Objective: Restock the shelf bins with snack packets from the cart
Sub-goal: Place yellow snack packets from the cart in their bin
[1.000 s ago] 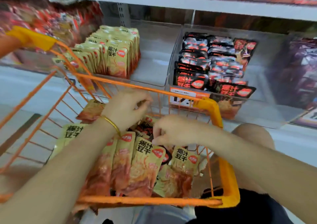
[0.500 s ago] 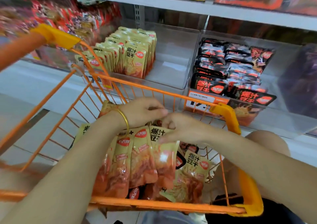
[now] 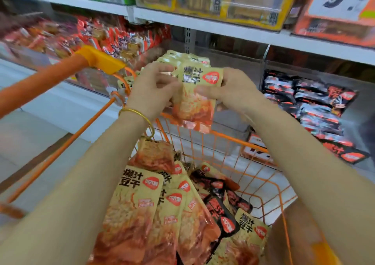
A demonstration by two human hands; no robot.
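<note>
Store aisle with white shelves [image 3: 233, 29], and on the far left there's a bin of red packets [image 3: 113, 35] with the orange cart handle [image 3: 97, 59] poking up in front of it. In the middle, above the cart [image 3: 223, 137], the left hand [image 3: 154, 90] and the right hand [image 3: 233, 92] are both curled round a small stack of yellow snack packets [image 3: 194, 104], one on each side, holding it upright just in front of the yellow-packet bin [image 3: 182, 56]. Over on the right sits a bin of black packets [image 3: 304, 98], and down in the cart there's a heap of yellow packets [image 3: 142, 203] with a few black ones mixed in.
</note>
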